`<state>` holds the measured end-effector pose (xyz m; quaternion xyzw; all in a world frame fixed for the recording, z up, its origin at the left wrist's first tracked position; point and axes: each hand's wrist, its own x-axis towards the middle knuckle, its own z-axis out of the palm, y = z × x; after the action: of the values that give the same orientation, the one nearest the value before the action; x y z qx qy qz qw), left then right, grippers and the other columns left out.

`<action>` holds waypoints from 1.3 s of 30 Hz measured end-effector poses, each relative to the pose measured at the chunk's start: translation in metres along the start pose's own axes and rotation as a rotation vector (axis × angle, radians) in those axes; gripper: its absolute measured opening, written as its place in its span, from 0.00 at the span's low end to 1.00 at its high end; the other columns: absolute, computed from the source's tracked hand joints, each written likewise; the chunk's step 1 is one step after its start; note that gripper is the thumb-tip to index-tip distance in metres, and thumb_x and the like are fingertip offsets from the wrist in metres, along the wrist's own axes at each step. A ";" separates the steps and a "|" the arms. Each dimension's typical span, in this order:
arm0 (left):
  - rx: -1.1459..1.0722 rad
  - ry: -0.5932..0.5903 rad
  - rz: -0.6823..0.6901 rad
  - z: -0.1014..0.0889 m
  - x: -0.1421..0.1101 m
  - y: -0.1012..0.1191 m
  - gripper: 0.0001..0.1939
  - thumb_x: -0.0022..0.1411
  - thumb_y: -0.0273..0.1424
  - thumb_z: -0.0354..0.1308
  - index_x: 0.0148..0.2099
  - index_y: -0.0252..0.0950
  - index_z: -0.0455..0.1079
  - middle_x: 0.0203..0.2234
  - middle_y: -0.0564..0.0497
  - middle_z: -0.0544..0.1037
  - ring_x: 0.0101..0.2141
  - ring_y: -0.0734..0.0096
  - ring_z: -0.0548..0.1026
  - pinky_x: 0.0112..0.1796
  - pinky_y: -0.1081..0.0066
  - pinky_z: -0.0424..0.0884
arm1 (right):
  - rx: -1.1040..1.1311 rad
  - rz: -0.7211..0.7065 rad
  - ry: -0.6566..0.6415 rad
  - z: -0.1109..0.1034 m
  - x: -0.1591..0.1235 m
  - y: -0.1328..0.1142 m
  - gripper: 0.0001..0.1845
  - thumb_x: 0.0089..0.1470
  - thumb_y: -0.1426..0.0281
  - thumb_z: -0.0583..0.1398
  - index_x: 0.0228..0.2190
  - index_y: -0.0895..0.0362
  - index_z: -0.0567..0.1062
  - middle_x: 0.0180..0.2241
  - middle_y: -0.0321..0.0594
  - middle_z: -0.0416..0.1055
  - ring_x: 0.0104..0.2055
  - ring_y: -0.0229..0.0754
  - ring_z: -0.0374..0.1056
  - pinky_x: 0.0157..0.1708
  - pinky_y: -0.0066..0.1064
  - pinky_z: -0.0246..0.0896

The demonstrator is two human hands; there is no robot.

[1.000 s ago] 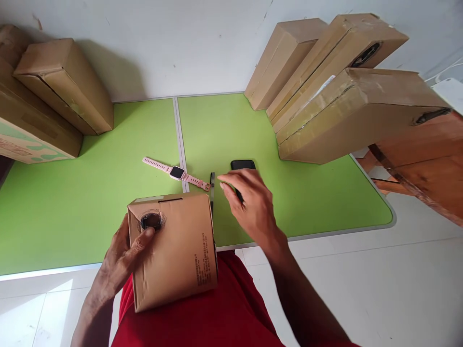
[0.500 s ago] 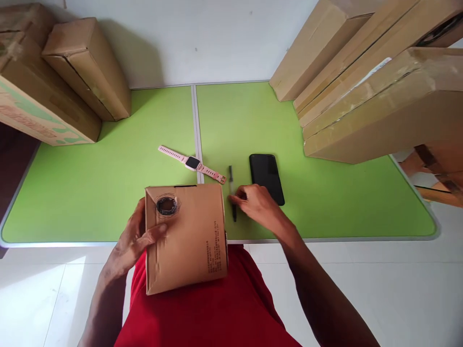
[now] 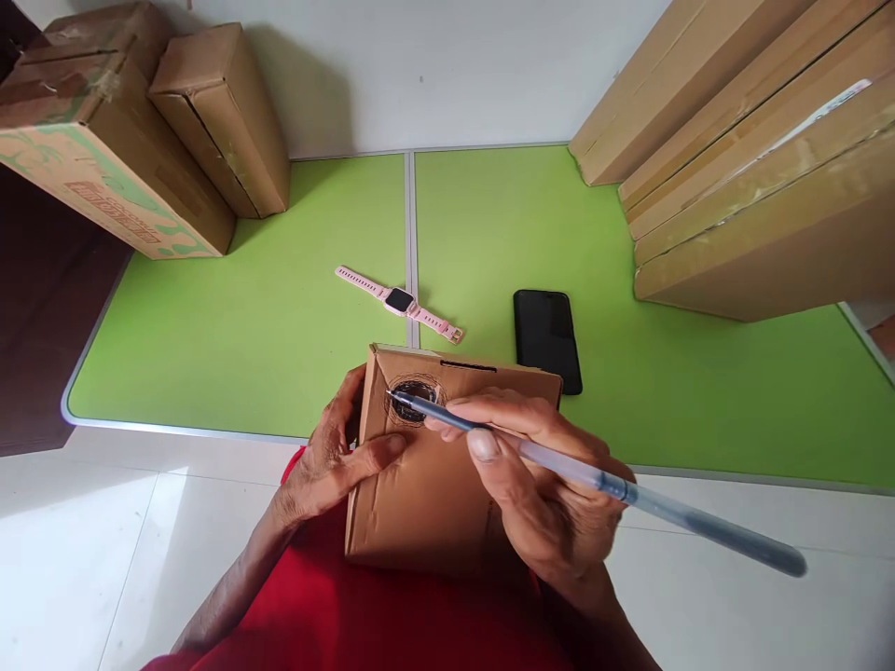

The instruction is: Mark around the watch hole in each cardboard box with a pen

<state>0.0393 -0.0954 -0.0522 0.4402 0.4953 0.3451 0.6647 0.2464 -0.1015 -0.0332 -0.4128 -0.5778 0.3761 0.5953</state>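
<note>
A brown cardboard box (image 3: 433,494) is tilted up at the near edge of the table, against the red clothing. My left hand (image 3: 342,457) grips its left side, thumb on the front face and fingers behind. Dark scribbled ink rings a hole near the box's upper left corner. In my right hand (image 3: 545,475) a pen (image 3: 650,499) is pinched between thumb and fingers, its cap end pointing to the lower right. The pen's tip lies over the left rim of the inked hole; whether it touches the cardboard I cannot tell.
On the green table (image 3: 266,345) a pink-strapped smartwatch (image 3: 400,300) lies beyond the box. A black phone (image 3: 547,337) rests to its right, partly behind the box. Cardboard cartons (image 3: 202,121) stand at the back left, and several more boxes (image 3: 734,233) at the right.
My right hand has picked the pen up from the table and brought it over the box's hole. The view has shifted, so the box and my left hand appear farther right.
</note>
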 end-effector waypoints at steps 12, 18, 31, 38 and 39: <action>0.131 0.066 0.039 -0.008 0.004 -0.002 0.41 0.65 0.46 0.73 0.76 0.43 0.68 0.67 0.42 0.80 0.64 0.41 0.77 0.60 0.53 0.76 | -0.247 -0.030 -0.079 -0.003 0.007 0.003 0.07 0.71 0.72 0.65 0.42 0.51 0.84 0.33 0.32 0.84 0.32 0.36 0.80 0.36 0.29 0.72; 0.014 0.015 0.069 -0.014 0.003 -0.007 0.39 0.67 0.47 0.75 0.74 0.44 0.69 0.63 0.45 0.83 0.61 0.44 0.80 0.59 0.56 0.77 | -0.265 0.074 0.003 -0.016 0.002 0.008 0.11 0.74 0.67 0.64 0.35 0.51 0.82 0.26 0.30 0.78 0.24 0.35 0.72 0.24 0.29 0.62; 0.032 0.180 -0.042 -0.026 0.002 -0.014 0.40 0.65 0.53 0.74 0.72 0.43 0.71 0.65 0.42 0.82 0.65 0.35 0.79 0.57 0.53 0.79 | -0.071 0.067 0.407 -0.042 0.051 0.025 0.21 0.75 0.52 0.66 0.33 0.51 0.77 0.22 0.28 0.72 0.21 0.37 0.69 0.21 0.28 0.62; 0.015 0.211 -0.019 -0.033 0.006 -0.013 0.37 0.61 0.54 0.75 0.65 0.42 0.76 0.58 0.43 0.86 0.56 0.38 0.83 0.51 0.56 0.82 | -1.142 0.666 -0.166 -0.057 0.112 0.083 0.19 0.79 0.62 0.60 0.38 0.58 0.85 0.42 0.55 0.86 0.46 0.56 0.83 0.44 0.38 0.68; 0.027 0.206 -0.023 -0.031 0.005 -0.011 0.38 0.61 0.54 0.75 0.66 0.42 0.76 0.59 0.42 0.86 0.58 0.38 0.83 0.53 0.56 0.81 | -1.141 0.695 -0.187 -0.049 0.117 0.091 0.19 0.78 0.63 0.60 0.41 0.59 0.87 0.46 0.59 0.87 0.50 0.59 0.84 0.46 0.39 0.69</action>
<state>0.0112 -0.0876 -0.0680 0.4054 0.5708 0.3742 0.6081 0.3037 0.0378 -0.0726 -0.7901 -0.5686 0.2161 0.0758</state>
